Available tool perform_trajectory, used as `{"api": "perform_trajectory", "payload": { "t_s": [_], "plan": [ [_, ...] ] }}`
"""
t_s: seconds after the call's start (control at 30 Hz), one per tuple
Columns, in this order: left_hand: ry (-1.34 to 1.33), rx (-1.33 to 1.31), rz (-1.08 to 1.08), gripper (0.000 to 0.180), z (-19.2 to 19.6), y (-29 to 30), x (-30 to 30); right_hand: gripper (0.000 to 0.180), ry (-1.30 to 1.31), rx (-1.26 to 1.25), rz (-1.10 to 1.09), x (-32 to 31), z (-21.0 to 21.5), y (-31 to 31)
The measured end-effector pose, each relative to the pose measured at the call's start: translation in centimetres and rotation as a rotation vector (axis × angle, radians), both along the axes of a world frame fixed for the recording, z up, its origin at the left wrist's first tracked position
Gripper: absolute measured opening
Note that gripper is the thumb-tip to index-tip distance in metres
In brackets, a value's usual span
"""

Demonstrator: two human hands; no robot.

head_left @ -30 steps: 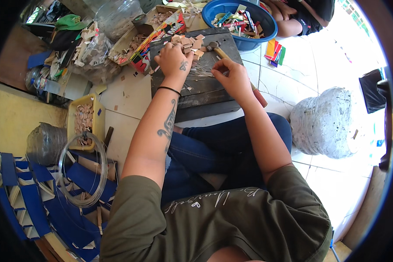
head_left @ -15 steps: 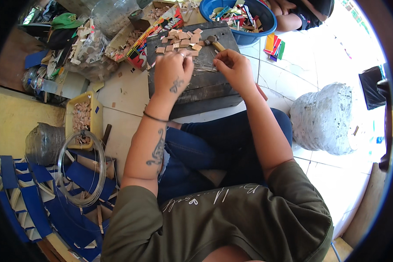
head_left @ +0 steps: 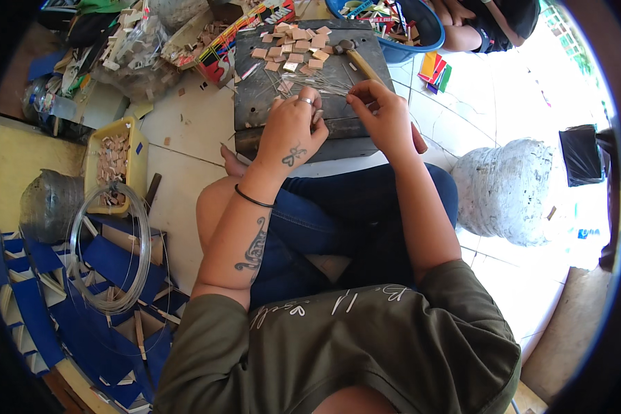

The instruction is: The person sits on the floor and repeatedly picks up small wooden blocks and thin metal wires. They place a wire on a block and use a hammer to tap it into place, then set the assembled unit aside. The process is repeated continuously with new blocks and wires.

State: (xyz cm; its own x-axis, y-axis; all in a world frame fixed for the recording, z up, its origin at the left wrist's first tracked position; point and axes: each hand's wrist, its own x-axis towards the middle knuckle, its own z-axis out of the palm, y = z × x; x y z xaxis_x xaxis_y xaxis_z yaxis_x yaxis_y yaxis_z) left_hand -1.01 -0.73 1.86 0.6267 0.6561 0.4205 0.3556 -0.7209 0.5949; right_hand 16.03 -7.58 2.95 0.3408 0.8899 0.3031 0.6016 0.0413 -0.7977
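Observation:
My left hand (head_left: 295, 130) is closed over the near edge of a dark block (head_left: 255, 114), with a small wooden piece (head_left: 317, 116) between thumb and fingers. To its right, my right hand (head_left: 381, 114) pinches at the right end of a loose bunch of thin wires (head_left: 317, 85); its fingertips seem to grip one wire. Small square wooden tiles (head_left: 301, 46) lie scattered on the block's far half. Beside them rests a hammer (head_left: 366, 65), its handle pointing toward my right hand.
A blue basin (head_left: 428, 45) of coloured scraps stands beyond the block, near another person's knee (head_left: 462, 38). At left are a yellow tray (head_left: 139, 162) of wooden pieces, a wire coil (head_left: 145, 241) and blue panels (head_left: 34, 317). A whitish wrapped bundle (head_left: 507, 193) stands right.
My left hand has moved from beside the tiles back to the block's near edge, and a wooden piece now shows in it. My right hand has shifted slightly right. The view has tilted a little.

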Motion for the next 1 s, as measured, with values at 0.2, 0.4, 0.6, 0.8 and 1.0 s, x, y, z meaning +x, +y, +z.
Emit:
{"api": "perform_trajectory", "payload": {
  "t_s": [0.2,0.4,0.6,0.8,1.0],
  "plan": [
    [-0.104,-0.060,-0.021,0.013,-0.9,0.4,-0.1,0.009,-0.027,0.007,0.036,-0.3,-0.5,0.4],
    [-0.250,-0.078,-0.058,0.020,-1.6,0.5,-0.2,0.012,0.133,0.090,0.043,-0.5,-0.6,0.3],
    [-0.259,-0.072,0.018,0.022,-1.5,0.2,-0.2,0.010,0.101,0.190,0.061,-1.6,-0.2,0.2],
    [-0.233,-0.105,-0.013,0.022,-1.6,0.2,-0.1,0.011,-0.032,0.227,0.078,-2.0,0.2,-0.1],
    [-0.196,-0.136,0.001,0.016,-1.3,0.4,-0.2,0.010,-0.111,0.229,0.116,-1.9,0.2,-0.1]
  ]
}}
